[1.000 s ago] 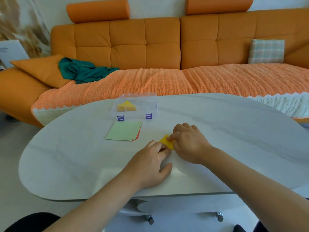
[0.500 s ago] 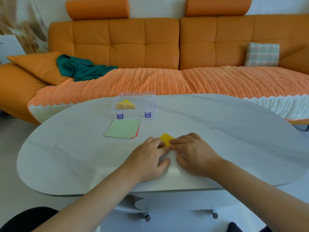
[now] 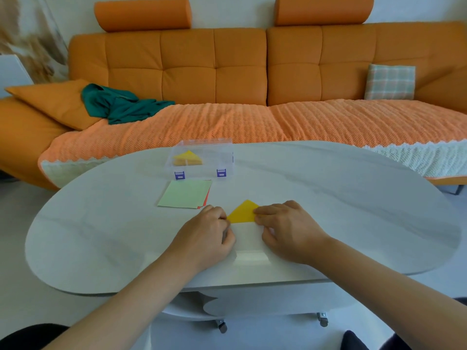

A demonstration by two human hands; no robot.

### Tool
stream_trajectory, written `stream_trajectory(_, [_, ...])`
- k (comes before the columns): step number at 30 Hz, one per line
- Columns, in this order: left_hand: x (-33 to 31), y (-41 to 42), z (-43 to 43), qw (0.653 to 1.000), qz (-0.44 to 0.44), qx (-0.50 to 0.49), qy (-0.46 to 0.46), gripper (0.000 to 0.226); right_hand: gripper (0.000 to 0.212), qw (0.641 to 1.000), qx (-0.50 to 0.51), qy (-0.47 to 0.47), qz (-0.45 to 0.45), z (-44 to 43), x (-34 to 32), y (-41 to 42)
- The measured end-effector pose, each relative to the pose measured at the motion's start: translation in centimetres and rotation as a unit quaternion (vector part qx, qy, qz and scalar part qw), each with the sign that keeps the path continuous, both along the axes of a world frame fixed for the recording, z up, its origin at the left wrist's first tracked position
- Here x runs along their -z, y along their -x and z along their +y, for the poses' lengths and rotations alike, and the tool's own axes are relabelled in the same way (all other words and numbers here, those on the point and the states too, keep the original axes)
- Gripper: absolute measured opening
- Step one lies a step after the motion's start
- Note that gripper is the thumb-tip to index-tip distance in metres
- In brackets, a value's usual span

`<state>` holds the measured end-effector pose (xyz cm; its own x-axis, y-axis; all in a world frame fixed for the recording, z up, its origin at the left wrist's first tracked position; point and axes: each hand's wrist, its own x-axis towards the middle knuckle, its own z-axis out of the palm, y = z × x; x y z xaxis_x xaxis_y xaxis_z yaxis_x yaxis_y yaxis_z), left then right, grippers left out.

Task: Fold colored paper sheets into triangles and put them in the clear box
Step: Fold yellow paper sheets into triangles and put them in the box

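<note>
A yellow paper triangle [image 3: 243,212] lies flat on the white table [image 3: 328,198] between my hands. My left hand [image 3: 207,236] has curled fingers touching the triangle's left corner. My right hand [image 3: 285,228] presses its fingertips on the right corner. Behind them stands the clear box [image 3: 202,161] with purple latches, holding a folded yellow triangle [image 3: 187,157]. A stack of flat paper sheets [image 3: 185,194], light green on top with red beneath, lies in front of the box.
An orange sofa [image 3: 227,72] with a knitted orange throw runs behind the table. On it lie a green cloth [image 3: 121,104] and a checked cushion [image 3: 390,82]. The table's near edge is just below my wrists.
My hands have slid apart along the fold's bottom edge, uncovering more of the yellow triangle. The camera view has shifted slightly.
</note>
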<state>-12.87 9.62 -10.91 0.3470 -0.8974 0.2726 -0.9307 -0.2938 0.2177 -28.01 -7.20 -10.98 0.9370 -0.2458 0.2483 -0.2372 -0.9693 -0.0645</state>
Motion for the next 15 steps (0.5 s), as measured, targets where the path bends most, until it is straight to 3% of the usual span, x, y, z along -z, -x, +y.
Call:
stream_trajectory(10, [0.4, -0.4, 1.0, 0.999, 0.019, -0.045, 0.002, 0.06, 0.056, 0.999, 0.003, -0.035, 0.007, 0.4, -0.2, -0.1])
stream_trajectory(14, [-0.1, -0.1, 0.6, 0.994, 0.037, -0.096, 0.029, 0.03, 0.062, 0.999, 0.002, -0.047, 0.02, 0.4, -0.4, -0.6])
stream_trajectory(15, [-0.3, 0.1, 0.5, 0.995, 0.024, -0.084, 0.051, 0.032, 0.061, 0.999, 0.001, -0.044, 0.022, 0.4, -0.3, -1.0])
